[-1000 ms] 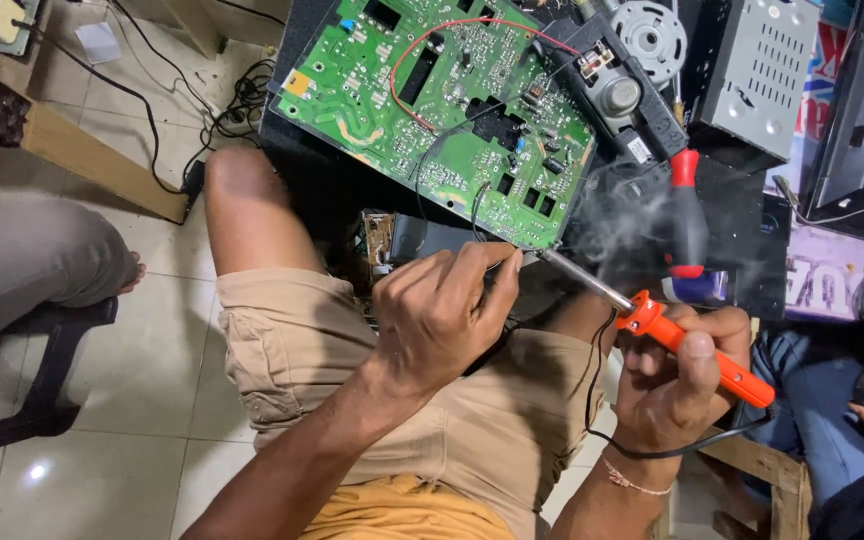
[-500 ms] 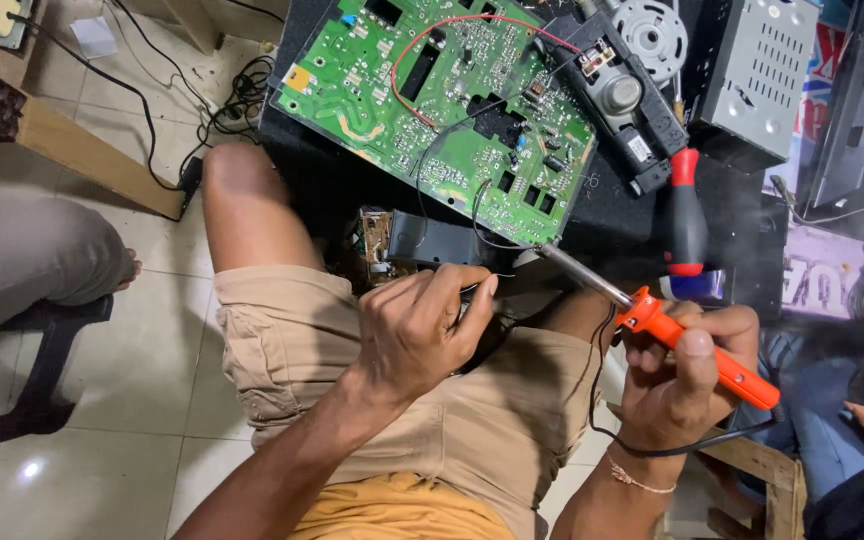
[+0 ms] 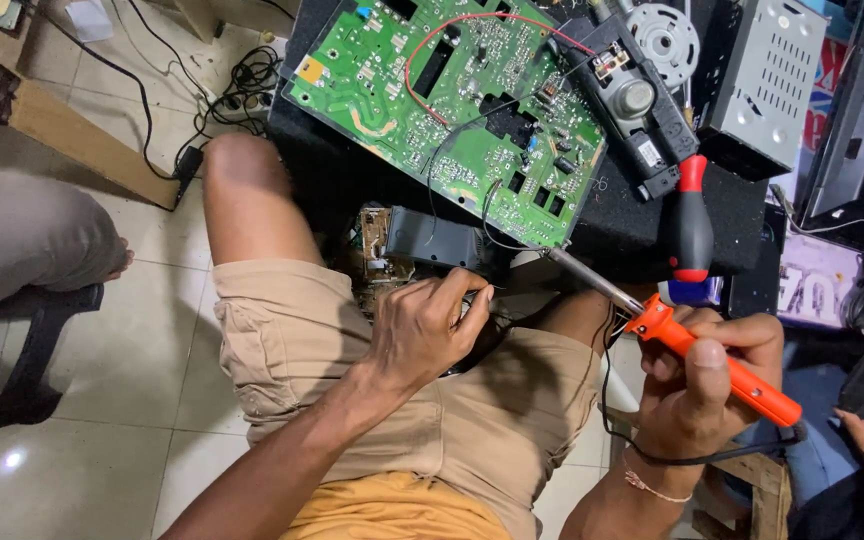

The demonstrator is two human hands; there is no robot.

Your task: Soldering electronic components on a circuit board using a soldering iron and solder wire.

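Black table (image 3: 642, 235) carries 1 green circuit board (image 3: 452, 110), a grey metal box (image 3: 757, 85) and a red-black screwdriver (image 3: 692, 220). Right hand (image 3: 697, 395) grips an orange soldering iron (image 3: 712, 360), tip near the board's edge; left hand (image 3: 427, 330) pinches something small, unclear, over the lap.

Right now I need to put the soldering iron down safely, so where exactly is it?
In the head view the orange-handled soldering iron is at lower right, gripped in the right hand, its metal tip pointing up-left toward the near edge of the green circuit board, just below the red-and-black screwdriver.
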